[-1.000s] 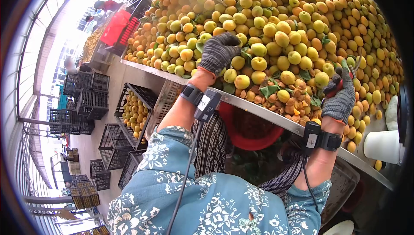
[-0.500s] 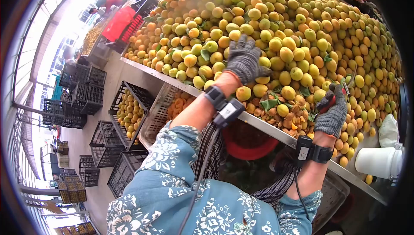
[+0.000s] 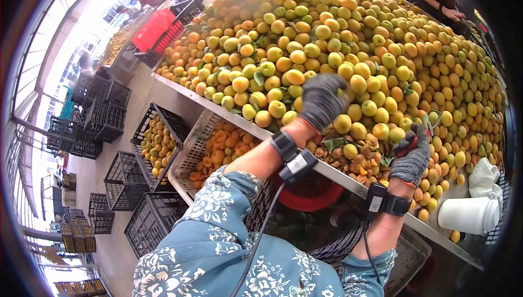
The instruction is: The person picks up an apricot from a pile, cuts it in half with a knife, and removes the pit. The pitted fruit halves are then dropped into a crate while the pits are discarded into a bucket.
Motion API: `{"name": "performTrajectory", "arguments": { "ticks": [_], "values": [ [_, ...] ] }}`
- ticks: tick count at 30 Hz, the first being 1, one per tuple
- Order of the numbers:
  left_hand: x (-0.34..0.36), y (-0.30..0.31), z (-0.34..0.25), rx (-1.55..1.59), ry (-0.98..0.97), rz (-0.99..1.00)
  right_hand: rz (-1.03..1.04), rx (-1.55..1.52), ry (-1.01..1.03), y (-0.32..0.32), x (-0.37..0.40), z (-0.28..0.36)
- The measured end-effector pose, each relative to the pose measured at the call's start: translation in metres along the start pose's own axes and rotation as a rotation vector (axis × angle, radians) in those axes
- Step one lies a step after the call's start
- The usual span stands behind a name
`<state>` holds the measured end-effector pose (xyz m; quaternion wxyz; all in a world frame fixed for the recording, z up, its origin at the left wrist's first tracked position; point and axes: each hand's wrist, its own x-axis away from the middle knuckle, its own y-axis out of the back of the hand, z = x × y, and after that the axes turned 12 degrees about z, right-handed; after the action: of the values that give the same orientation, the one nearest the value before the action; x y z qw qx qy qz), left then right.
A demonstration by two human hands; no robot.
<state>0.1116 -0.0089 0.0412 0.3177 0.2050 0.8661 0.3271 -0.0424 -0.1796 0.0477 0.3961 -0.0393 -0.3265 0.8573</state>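
A large heap of yellow-green and orange apricots (image 3: 381, 52) covers the metal-edged table. My left hand (image 3: 325, 101), in a dark grey glove, is over the near side of the heap. Motion blurs its fingers, and whether it holds a fruit cannot be seen. My gloved right hand (image 3: 411, 158) is closed around a red-handled tool (image 3: 406, 145) with a thin, curved metal end, at the front right of the heap. Between my hands, by the table edge, lies a pile of brownish, soft-looking fruit scraps (image 3: 359, 161) with some leaves.
Below the table edge are a crate of orange apricot halves (image 3: 220, 144) and a red basin (image 3: 310, 193). Black crates (image 3: 158, 144) stand on the floor at left. A white bucket (image 3: 466, 215) and white bag (image 3: 484, 180) sit at right. Another person's hand (image 3: 452, 14) is across the heap.
My left hand has drawn back a little towards me and to the right, its spread fingers now curled and blurred. My right hand still grips the red-handled tool. The view has shifted slightly.
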Motion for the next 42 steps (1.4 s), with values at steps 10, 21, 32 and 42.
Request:
{"name": "performTrajectory", "arguments": {
  "ticks": [10,21,32,42],
  "values": [
    [-0.122,0.029,0.042,-0.255,0.262,0.277,0.047,-0.049,-0.023,-0.006,0.007,0.002],
    [-0.16,-0.023,0.053,-0.723,0.171,0.477,0.038,-0.091,-0.072,-0.006,0.006,0.004],
    [-0.175,-0.026,0.037,-0.667,0.379,0.587,-0.003,-0.127,-0.106,-0.002,0.001,-0.011],
    [-0.16,-0.022,0.059,-0.454,0.235,0.42,0.075,0.036,-0.118,-0.021,0.011,-0.009]
  ]
}}
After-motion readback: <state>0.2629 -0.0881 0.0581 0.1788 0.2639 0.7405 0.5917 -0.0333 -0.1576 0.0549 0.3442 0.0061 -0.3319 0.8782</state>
